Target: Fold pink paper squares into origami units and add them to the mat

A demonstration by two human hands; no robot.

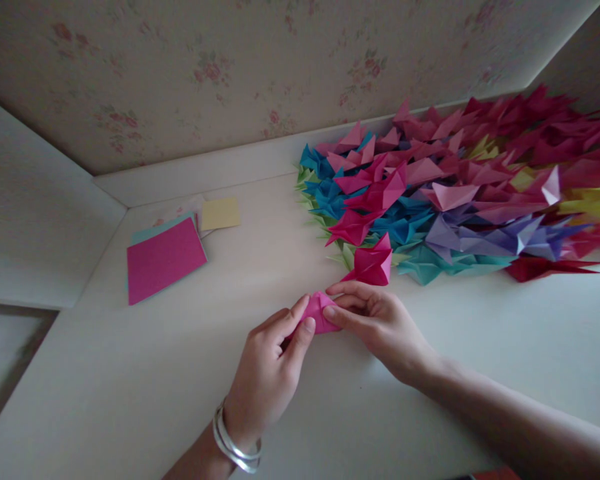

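Between my two hands is a folded piece of pink origami paper [320, 312], just above the white table. My left hand [275, 360] pinches its left side between thumb and fingers. On the right side, the thumb and fingers of my right hand [375, 320] close on the same paper, the thumb pressing its front. Parts of the paper are hidden behind the fingertips. Close beyond my right hand stands a finished-looking magenta folded paper piece [373, 262] with pointed ends, at the near edge of a large heap of similar pieces.
The heap of folded paper pieces [430, 170], in pink, blue, purple, green and yellow, spreads over the back right of the white table [130, 380]. At the back left lie a stack of magenta square paper [167, 261] and a small yellow paper [221, 213]. A flowered wall [180, 87] rises behind.
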